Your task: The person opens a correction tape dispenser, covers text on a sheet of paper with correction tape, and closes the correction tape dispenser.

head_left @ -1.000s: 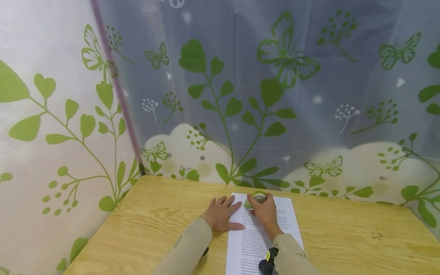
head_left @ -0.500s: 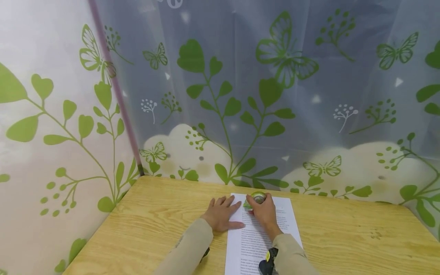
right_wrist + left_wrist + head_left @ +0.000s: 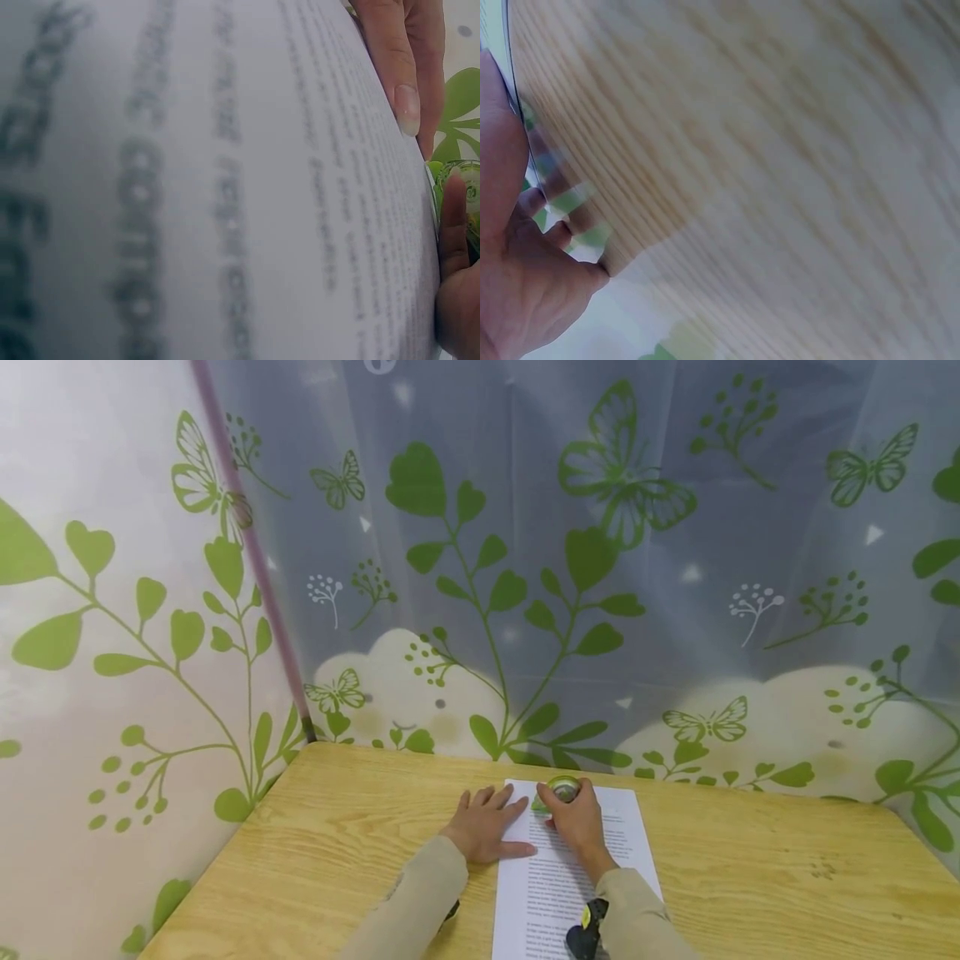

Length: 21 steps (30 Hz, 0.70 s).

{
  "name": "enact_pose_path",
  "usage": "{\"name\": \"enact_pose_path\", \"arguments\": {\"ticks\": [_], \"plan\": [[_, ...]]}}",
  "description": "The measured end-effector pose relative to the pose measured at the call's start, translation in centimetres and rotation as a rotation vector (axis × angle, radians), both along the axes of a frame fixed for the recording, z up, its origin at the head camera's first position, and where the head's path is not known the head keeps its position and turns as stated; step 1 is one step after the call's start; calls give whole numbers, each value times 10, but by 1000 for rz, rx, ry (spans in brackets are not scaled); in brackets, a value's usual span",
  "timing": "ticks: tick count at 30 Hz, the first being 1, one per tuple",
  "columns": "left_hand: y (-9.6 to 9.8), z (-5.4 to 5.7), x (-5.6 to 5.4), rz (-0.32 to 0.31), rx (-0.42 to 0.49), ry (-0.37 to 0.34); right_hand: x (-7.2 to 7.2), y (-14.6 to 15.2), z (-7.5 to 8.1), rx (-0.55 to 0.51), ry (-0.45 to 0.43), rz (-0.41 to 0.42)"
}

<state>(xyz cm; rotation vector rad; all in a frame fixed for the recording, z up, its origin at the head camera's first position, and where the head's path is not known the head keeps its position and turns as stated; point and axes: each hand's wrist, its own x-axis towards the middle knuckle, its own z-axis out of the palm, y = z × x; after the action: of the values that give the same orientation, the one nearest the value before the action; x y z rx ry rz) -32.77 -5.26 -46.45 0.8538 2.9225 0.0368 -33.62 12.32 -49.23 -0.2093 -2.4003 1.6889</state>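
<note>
A sheet of printed paper [image 3: 555,893] lies flat on the wooden table. My left hand [image 3: 480,833] rests on the paper's left edge with the fingers spread and straight, the thumb reaching onto the text. In my right hand [image 3: 581,827] is a green, see-through correction tape [image 3: 564,788], gripped between thumb and fingers. Its narrow end points left, over the top lines of print; whether the tip touches the paper is hidden. The right wrist view shows part of the correction tape [image 3: 472,199] behind a finger, with left-hand fingers [image 3: 401,67] across from it.
The wooden table [image 3: 360,810] extends to both sides of the paper. Behind it hangs a blue-grey curtain [image 3: 480,527] printed with leaves and butterflies, and a paler one [image 3: 97,710] stands at the left. A dark mark [image 3: 822,867] shows on the table's right part.
The view shifts very slightly. Both hands stay in nearly the same place on the paper, and the right hand keeps its grip on the correction tape.
</note>
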Motion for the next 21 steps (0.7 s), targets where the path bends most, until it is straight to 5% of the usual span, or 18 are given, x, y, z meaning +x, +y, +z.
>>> {"name": "enact_pose_path", "arguments": {"ticks": [21], "plan": [[0,-5,-1,8,5,21,0,-2,5,49,-25,14]]}}
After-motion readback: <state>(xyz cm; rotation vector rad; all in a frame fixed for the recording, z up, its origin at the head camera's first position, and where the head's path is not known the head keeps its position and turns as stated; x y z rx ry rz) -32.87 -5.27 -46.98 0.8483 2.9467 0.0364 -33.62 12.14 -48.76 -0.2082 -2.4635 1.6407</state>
